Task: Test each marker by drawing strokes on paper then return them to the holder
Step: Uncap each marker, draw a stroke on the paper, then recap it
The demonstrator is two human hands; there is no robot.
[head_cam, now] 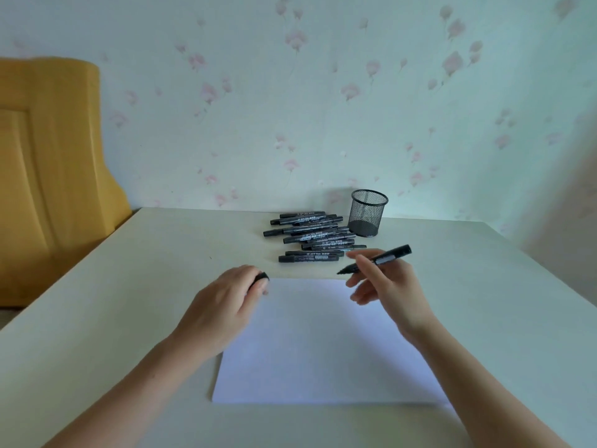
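Head view: a pale cream surface (106,305) set against floral wallpaper (323,92), with a mustard-yellow padded chair back (48,176) at the far left. Lying in the middle of the surface, a blank white sheet of paper (323,344), no strokes visible on it. Beyond the paper's far edge, a loose pile of black capped markers (311,236), lying mostly crosswise, some overlapping. Just right of the pile, near the wall, a black wire-mesh cylindrical holder (368,213), standing upright, nothing seen inside. Right hand (384,282) raised above the paper's far right corner, grip pinching a black uncapped marker with a pale label (376,259) between thumb and forefinger, other fingers loosely extended below; tip pointing left and down, clear of the paper, rear end angled up to the right. Left hand (226,295) resting at the paper's far left corner, fingers curled, grip closed around a small black marker cap (261,277) that peeks out past the fingertips. Both bare forearms reaching in from the bottom edge.
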